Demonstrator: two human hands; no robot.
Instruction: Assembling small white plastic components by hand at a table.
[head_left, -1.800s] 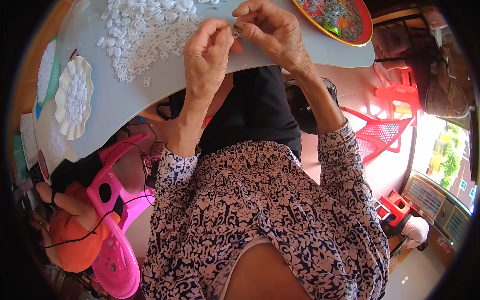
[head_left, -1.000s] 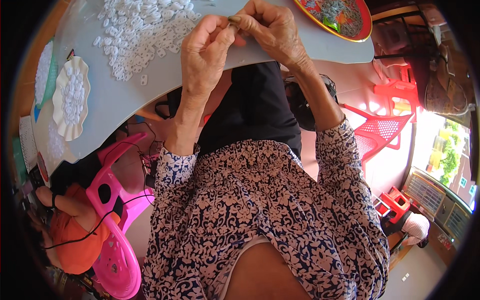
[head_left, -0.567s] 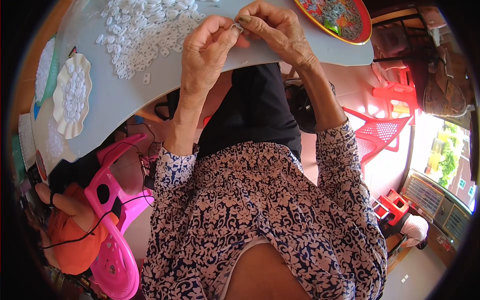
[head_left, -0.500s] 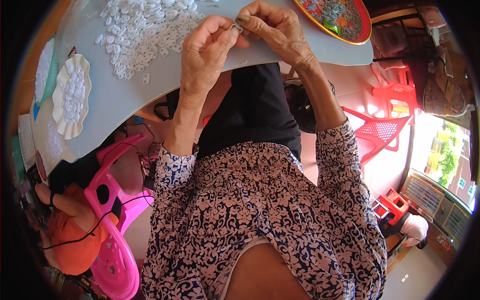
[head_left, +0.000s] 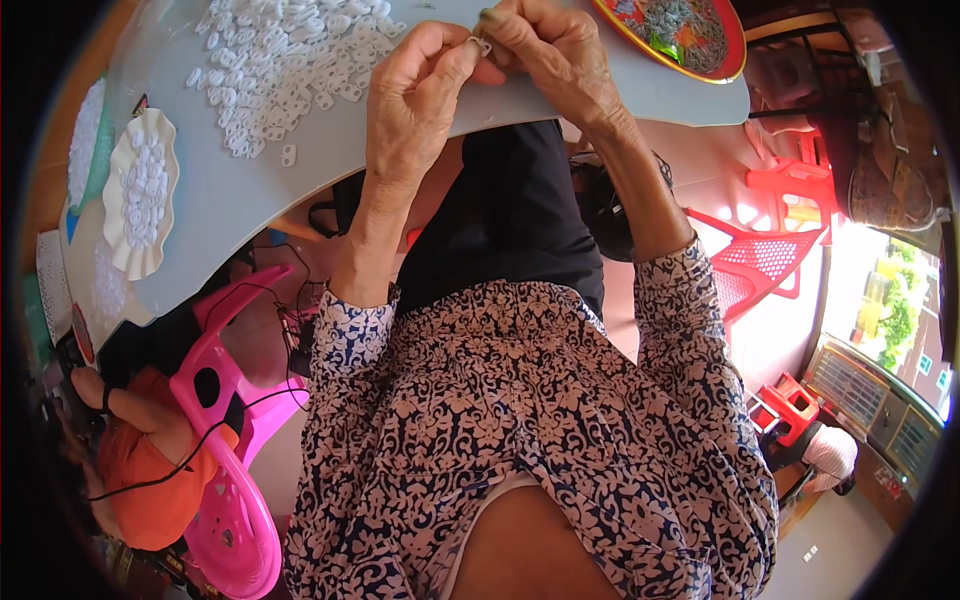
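Observation:
At the table's near edge, my left hand (head_left: 412,105) pinches a small white plastic piece (head_left: 481,46) between thumb and fingers. My right hand (head_left: 562,68) meets it there, its thumb and fingertips closed close to the piece. Whatever the right fingers grip is too small to make out. Left of my hands lies a loose heap of white oval plastic pieces (head_left: 270,75), each with holes. Beyond my right hand, a round red tray (head_left: 737,62) with a gold rim holds many thin grey metal bits and something bright green.
A cream scalloped dish (head_left: 113,225) of white pieces sits on the grey table (head_left: 215,200) at left. One person in orange (head_left: 160,495) is beside a pink plastic chair (head_left: 235,540). Red plastic chairs (head_left: 765,255) stand at right.
My right thumb and fingers have shifted slightly at the white piece, which shows a little more above my left thumb. Both hands remain together in nearly the same place.

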